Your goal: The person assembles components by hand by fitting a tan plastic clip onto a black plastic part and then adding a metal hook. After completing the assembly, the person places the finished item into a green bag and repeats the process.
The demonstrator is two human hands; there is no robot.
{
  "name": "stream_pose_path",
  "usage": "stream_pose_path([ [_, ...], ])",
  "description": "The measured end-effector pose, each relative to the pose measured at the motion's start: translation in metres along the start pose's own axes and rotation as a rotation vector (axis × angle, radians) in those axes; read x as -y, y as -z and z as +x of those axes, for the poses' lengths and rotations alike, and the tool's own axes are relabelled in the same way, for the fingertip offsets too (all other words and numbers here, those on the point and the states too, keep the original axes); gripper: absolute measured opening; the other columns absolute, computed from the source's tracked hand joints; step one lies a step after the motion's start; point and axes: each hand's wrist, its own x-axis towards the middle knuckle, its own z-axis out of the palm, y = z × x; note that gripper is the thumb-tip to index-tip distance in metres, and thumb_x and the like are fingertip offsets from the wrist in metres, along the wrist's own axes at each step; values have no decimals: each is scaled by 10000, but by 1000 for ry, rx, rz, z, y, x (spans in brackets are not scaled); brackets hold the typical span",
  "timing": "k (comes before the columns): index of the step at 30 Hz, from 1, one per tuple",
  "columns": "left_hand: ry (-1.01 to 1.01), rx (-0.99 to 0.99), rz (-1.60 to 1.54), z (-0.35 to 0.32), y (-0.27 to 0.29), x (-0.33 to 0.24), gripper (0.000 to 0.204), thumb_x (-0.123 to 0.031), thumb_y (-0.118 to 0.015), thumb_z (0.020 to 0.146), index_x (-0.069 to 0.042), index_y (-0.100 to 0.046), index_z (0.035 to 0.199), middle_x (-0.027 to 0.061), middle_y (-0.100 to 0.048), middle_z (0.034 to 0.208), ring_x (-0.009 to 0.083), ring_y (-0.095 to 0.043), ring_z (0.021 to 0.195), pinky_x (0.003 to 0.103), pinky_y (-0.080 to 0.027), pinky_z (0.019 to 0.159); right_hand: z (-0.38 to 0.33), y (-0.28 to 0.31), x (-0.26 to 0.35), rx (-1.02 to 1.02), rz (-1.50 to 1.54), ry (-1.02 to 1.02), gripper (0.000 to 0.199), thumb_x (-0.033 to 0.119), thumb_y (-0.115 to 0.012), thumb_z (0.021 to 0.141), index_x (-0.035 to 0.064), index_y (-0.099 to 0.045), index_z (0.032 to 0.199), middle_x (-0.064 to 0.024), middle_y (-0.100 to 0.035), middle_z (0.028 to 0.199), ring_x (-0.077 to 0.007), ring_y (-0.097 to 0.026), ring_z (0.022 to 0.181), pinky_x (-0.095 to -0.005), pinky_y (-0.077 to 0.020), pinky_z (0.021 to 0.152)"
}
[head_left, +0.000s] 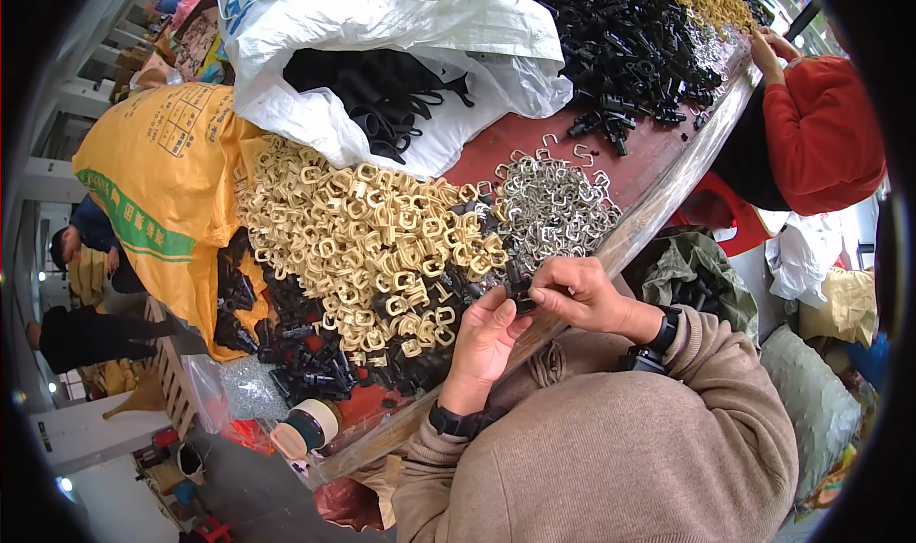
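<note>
Close to the table's front edge, a small black plastic part [518, 285] is held between my two hands. My right hand [593, 297] pinches it with thumb and curled forefinger. My left hand [485, 335] closes on its lower left side, thumb and fingertips drawn together. Just beyond them lies a large heap of cream plastic buckle-like loops [382, 223]. To its right is a pile of small bent silvery wire pieces [558, 204]. More black plastic parts [320, 366] lie at the left, partly under the cream heap.
A white woven sack [401, 18] lies open with black bands inside. Beside it leans a yellow sack [162, 166]. Black parts [625, 47] are heaped at the back. A tape roll [315, 421] sits at the left edge. A person in red [825, 133] works at far right.
</note>
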Motion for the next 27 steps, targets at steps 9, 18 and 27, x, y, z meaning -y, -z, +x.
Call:
stream_pose_path([
  [9,27,-5,-41,1,8,3,176,-87,-526,795,-17,-528,957,72,-580,903,148,-581,770,246,-500,660,2,-1,-4,75,-164,132,84,49,-579,708,19,-501,712,-85,-489,633,-238,-510,568,-301,-402,498],
  [18,60,-42,9,0,7,2,177,-61,-521,789,8,-525,952,75,-584,845,150,-580,738,249,-502,646,-3,-4,-8,152,-45,-9,147,70,-597,715,44,-452,710,-44,-432,596,-161,-462,519,-272,-376,480],
  [27,48,-34,207,0,-6,0,271,-113,-530,780,51,-499,993,99,-571,886,149,-570,759,207,-470,641,-22,10,-16,24,609,-385,188,106,-625,729,51,-448,693,49,-374,628,-31,-361,600,-203,-341,529],
])
